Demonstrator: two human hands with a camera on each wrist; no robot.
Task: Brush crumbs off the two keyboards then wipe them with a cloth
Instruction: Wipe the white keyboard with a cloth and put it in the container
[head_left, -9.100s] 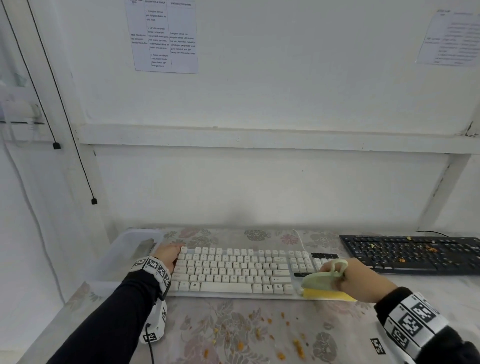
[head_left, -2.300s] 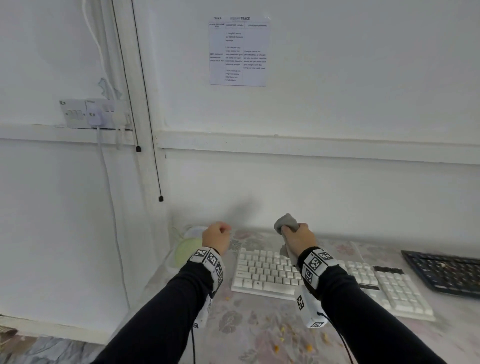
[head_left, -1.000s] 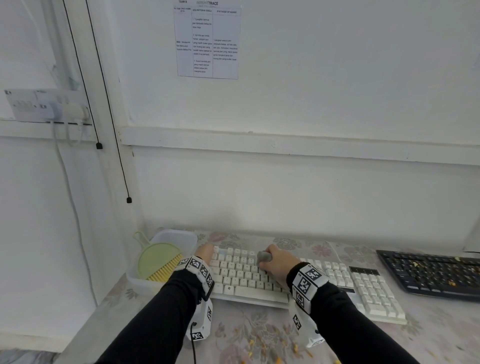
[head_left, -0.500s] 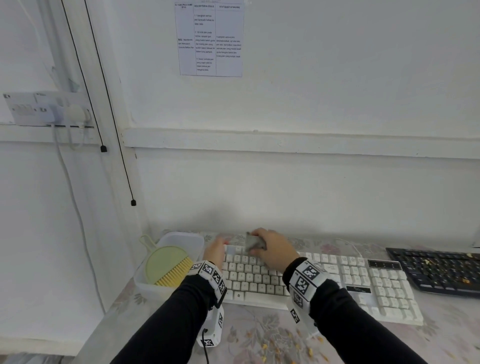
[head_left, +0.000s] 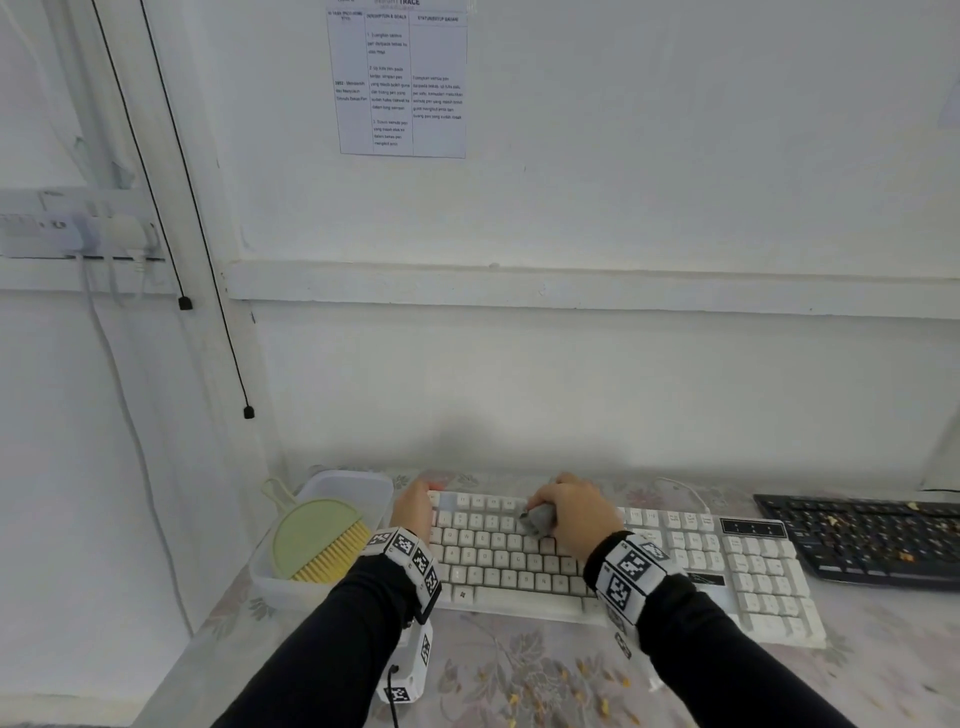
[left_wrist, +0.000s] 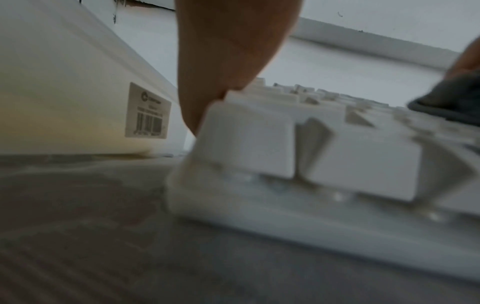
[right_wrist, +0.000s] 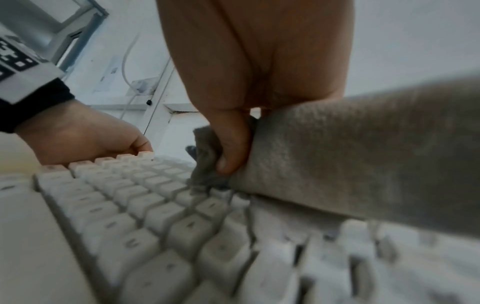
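Note:
A white keyboard lies on the flowered tablecloth in front of me. My right hand grips a bunched grey cloth and presses it onto the upper key rows, left of centre. In the right wrist view the cloth rests on the keys with my thumb pinching its fold. My left hand holds the keyboard's far left end, fingers curled over the corner. A black keyboard with orange crumbs on its keys lies at the right.
A translucent plastic tub stands just left of the white keyboard, holding a green hand brush with yellow bristles. Orange crumbs dot the tablecloth near the front edge. The wall rises right behind the keyboards.
My right hand has drawn the cloth from the far key row back and a little to the right. The left hand stays on the keyboard's left end.

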